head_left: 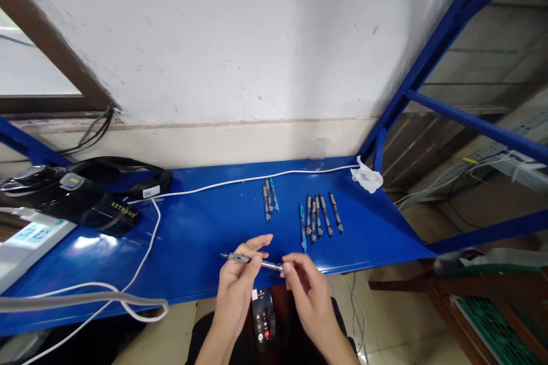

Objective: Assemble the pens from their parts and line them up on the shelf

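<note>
A pen [269, 265] is spanning both hands just above the front edge of the blue worktop [184, 251], the left hand [237, 279] gripping its barrel and the right hand [303, 285] pinching its other end. Beyond them, two groups of pens [270, 197] [319, 215] are lying near a white cable [231, 183], with crumpled white paper [367, 177] resting on the right.

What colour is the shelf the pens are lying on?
The shelf is blue, seen best in the head view.
</note>
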A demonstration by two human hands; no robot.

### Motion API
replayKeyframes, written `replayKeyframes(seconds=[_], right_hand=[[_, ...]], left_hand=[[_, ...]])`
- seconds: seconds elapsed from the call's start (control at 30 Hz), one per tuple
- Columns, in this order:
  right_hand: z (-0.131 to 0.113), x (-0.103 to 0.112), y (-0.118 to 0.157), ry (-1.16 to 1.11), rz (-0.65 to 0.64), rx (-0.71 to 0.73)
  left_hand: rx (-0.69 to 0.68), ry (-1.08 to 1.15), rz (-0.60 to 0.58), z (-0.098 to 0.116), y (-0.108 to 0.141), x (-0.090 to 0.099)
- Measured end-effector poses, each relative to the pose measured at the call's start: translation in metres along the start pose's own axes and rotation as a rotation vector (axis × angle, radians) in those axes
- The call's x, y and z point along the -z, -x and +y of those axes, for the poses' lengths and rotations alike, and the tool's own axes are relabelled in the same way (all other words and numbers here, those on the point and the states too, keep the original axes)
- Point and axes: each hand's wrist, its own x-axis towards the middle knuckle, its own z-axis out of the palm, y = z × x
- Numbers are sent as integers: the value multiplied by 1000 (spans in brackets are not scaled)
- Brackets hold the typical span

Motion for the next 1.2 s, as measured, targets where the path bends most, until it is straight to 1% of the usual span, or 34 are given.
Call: replayKeyframes(seconds=[0.1, 0.2, 0.3, 0.33, 0.4, 0.5, 0.57, 0.63, 0.77, 0.93, 1.07, 1.2], right_hand=[[5, 0, -19, -85, -21, -77], [8, -2, -37, -124, -71, -42], [13, -5, -47, -138, -64, -30], [15, -7, -48, -145, -53, -43], [20, -8, -49, -171, -27, -79], [27, -8, -47, -200, -20, -113], [27, -7, -46, -202, -26, -117], [25, -5, -46, -185, -36, -119], [21, -3, -47, -153, -113, -129], [21, -4, -49, -185, -79, -139], [21, -5, -48, -139, -140, -148], [20, -6, -48, -114, -89, -120]], left_hand=[[-33, -191, -83, 1, -12, 14], [-47, -308, -187, 5, -24, 26], [-48, -334, -225, 8, -32, 34], [-41, -317, -216, 7, -34, 37], [-33, -241, -156, 3, -36, 40], [-24, -97, -16, -3, -37, 43], [-14, -48, 64, -6, -38, 44], [-10, -38, 96, -7, -38, 44], [-8, -46, 65, -8, -38, 47], [-34, -29, 30, -8, -35, 51], [-33, -21, 15, -8, -34, 50], [-41, -2, 25, -9, -34, 51]])
